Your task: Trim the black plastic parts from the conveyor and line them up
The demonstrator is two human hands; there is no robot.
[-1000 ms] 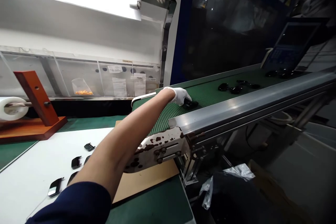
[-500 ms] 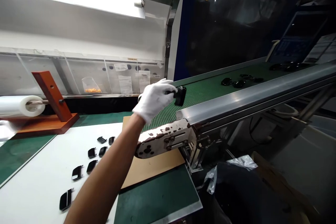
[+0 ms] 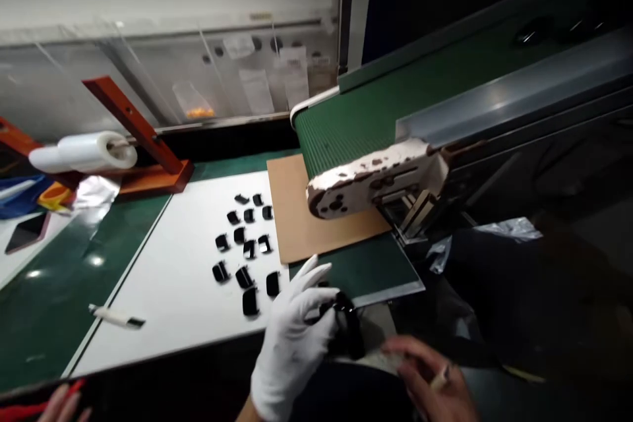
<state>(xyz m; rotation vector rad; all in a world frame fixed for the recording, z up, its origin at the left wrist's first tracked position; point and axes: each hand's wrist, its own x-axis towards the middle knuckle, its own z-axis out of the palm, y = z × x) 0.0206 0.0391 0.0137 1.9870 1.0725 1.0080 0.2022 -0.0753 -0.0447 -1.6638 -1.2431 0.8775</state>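
Observation:
My left hand, in a white glove, pinches a glossy black plastic part beyond the table's front edge. Bare and slightly blurred, my right hand is just right of that part, its fingers curled round a small pale object whose kind I cannot make out. Several small black pieces with thin side tabs, such as this black piece, lie in loose rows on the white sheet, left of my gloved hand.
A green conveyor belt slopes down over brown cardboard. More black parts ride farther up it. At left are a film roll on a wooden stand, a marker, a phone and another person's hand.
My left hand has moved from above the belt down towards me, carrying the black part. My right hand has come into view. The view has tipped downward, showing more of the table.

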